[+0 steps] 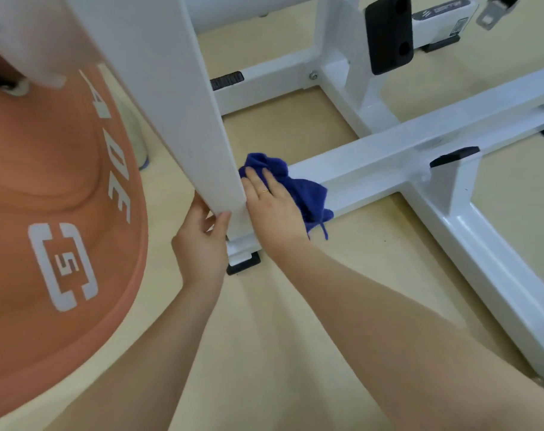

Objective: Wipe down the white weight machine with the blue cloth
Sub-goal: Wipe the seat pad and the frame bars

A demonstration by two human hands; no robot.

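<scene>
The white weight machine [388, 154] spreads its floor frame across the middle and right of the head view. A slanted white upright [183, 113] comes down to a foot at the centre. The blue cloth [304, 191] lies bunched on the low crossbar right beside that upright. My right hand [272, 209] presses flat on the cloth with straight fingers. My left hand [202, 241] grips the lower end of the upright, thumb on its front face and fingers hidden behind it.
A large orange weight plate [56, 219] with white lettering fills the left side, close to my left arm. Black rubber pads [388, 32] and feet [244, 264] sit on the frame. The floor [264, 321] is beige.
</scene>
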